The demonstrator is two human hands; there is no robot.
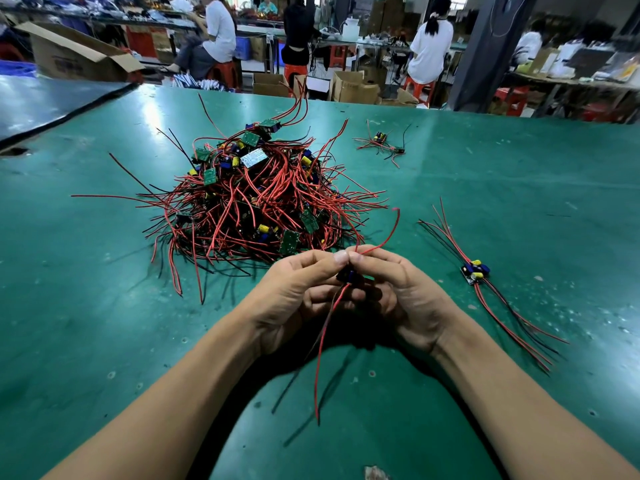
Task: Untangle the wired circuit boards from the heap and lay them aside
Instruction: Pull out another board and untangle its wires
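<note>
Left of centre on the green table [86, 271], I see the heap [256, 199] of red- and black-wired circuit boards. At lower centre, my left hand [294, 292] and right hand [408, 292] meet, thumbs and forefingers pinched together on one small board [348, 275]; its red wire [322, 348] hangs down toward me. At right lies a separated bundle [476, 270], wires straightened. At upper right of centre sits a smaller loose cluster [382, 143].
</note>
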